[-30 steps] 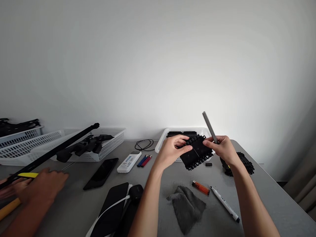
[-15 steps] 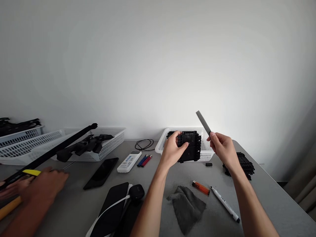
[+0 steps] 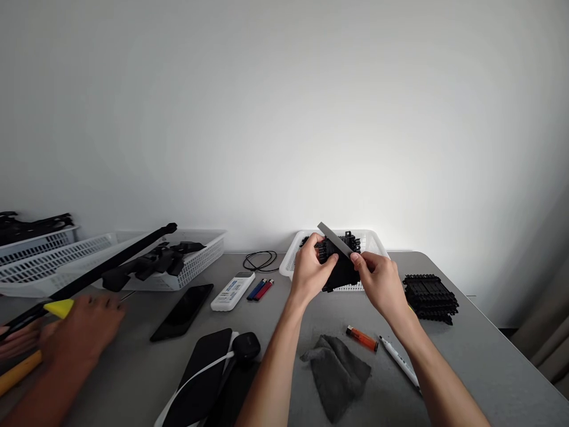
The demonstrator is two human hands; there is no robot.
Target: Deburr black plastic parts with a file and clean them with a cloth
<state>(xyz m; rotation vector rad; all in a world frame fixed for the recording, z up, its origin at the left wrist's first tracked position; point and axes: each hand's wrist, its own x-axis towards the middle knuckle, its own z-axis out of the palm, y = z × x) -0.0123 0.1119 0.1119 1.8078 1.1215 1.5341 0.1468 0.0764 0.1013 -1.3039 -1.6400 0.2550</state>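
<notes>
"Grey strip [image 3: 335,239] has swung left over the black part [image 3: 341,271], below and right of centre, pinched by the right hand [image 3: 381,280]."
"Left hand [image 3: 306,271] grips one side only; the part could twist, and the strip skid."

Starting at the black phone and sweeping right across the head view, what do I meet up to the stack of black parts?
Black phone, white device, pair of lighters, left hand, held black part, right hand, stack of black parts.
</notes>
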